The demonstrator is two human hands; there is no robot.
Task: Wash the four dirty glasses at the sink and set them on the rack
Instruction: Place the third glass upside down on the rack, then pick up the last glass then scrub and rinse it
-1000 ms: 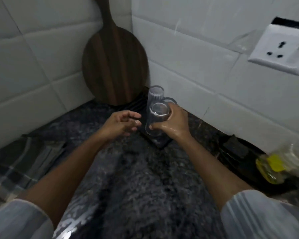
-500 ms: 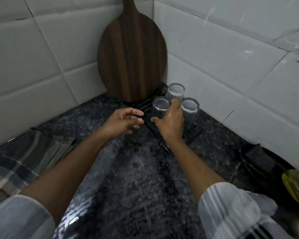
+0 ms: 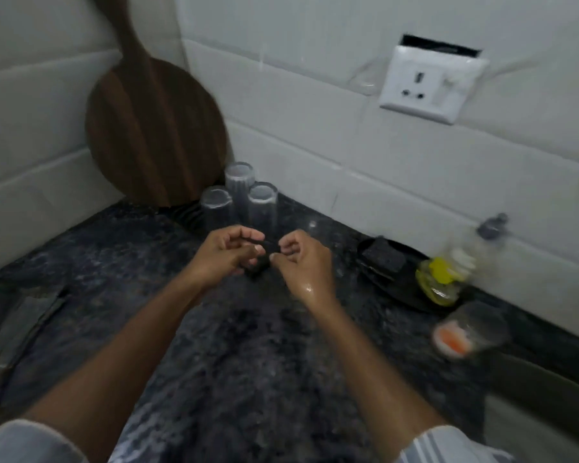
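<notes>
1. So, three glasses (image 3: 239, 198) sit upside down in a tight cluster at the far corner of the dark speckled table (image 3: 248, 362), around 12 o'clock from the hands. They're on a dark rack (image 3: 189, 213) that only peeks out beside them, so I can't make out much of it.
2. Left hand (image 3: 226, 257) hangs just in front of the glasses, fingers loosely curled, no grip on anything. It's apart from the glass cluster.
3. Right hand (image 3: 303, 262) is right next to it at 3 o'clock, looks wet, fingers also loosely curled and holding nothing.
4. Round wooden cutting board (image 3: 154, 128) leans against the tiled wall at 11 o'clock, right behind the glasses.
5. White wall socket (image 3: 432, 85) is up at 1 o'clock.
6. Over at 3 o'clock there's a dark dish with a black sponge (image 3: 383, 259), and beside it a blurry yellow soap bottle (image 3: 443, 275).
7. Something clear with orange in it (image 3: 465, 332) sits around 4 o'clock, too blurred to tell what.
8. Checked cloth (image 3: 10, 329) lies at the 9 o'clock edge.
</notes>
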